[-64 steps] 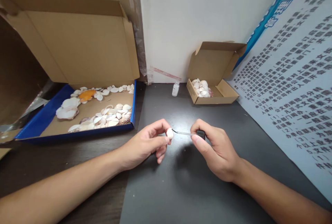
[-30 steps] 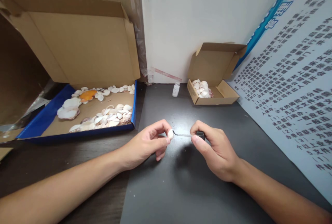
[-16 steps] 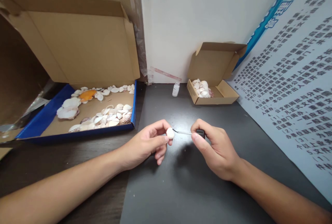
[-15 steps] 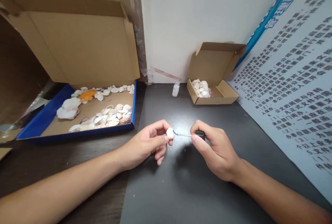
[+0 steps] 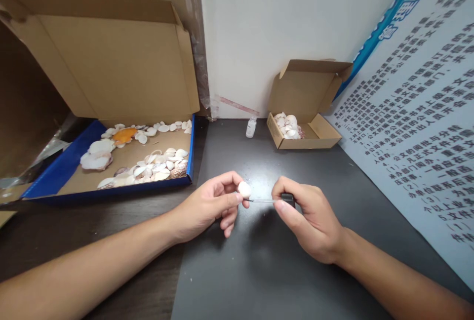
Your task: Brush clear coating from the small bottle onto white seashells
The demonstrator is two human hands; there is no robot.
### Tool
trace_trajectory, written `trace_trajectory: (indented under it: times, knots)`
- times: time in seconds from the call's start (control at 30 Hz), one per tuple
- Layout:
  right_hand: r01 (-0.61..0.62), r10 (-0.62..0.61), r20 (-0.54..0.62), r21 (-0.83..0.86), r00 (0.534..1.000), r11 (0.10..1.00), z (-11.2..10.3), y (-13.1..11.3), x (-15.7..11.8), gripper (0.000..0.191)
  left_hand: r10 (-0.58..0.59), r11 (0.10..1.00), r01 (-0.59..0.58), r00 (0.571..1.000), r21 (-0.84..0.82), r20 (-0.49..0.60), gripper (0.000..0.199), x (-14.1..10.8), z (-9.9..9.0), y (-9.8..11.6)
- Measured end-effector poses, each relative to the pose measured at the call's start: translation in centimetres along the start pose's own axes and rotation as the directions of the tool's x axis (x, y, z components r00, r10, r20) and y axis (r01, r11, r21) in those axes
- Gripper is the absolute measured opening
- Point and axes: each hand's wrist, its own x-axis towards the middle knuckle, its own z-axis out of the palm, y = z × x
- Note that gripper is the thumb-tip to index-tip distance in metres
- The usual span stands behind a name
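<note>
Between the thumb and fingertips of my left hand point(image 5: 218, 201) is a small white seashell point(image 5: 244, 189), held above the dark mat. My right hand point(image 5: 309, 219) grips the black cap of a thin applicator brush point(image 5: 263, 200). Its pale, see-through stem points left, and the dark tip meets the lower edge of the seashell, by my left thumb. Whether bristles are at the tip is too small to make out. Behind both hands a small white bottle point(image 5: 251, 128) stands upright on the mat.
At left, an open blue-sided cardboard box point(image 5: 111, 192) holds many shells, including an orange one point(image 5: 125, 135). A smaller open cardboard box point(image 5: 311, 144) with white shells point(image 5: 289, 126) stands at the back right. A printed sheet point(image 5: 414, 137) leans along the right side; a white wall closes the back.
The brush tip has moved down and slightly left, from the seashell's upper right to its lower edge. The seashell has turned a little in my left fingers. My right hand has lowered slightly.
</note>
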Motion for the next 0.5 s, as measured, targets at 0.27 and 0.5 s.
trace_trajectory:
  times: [0.27, 0.5]
  knots:
    - [-0.061, 0.055, -0.064, -0.098, 0.996, 0.993, 0.06, -0.11, 0.07, 0.019, -0.007, 1.0, 0.007, 1.0, 0.016, -0.008, 0.023, 0.07, 0.04, 0.11]
    - [-0.043, 0.037, -0.106, -0.055, 0.994, 0.998, -0.05, -0.05, -0.02, 0.021, -0.026, 0.999, 0.027, 0.999, 0.027, -0.029, 0.027, 0.09, 0.18, 0.18]
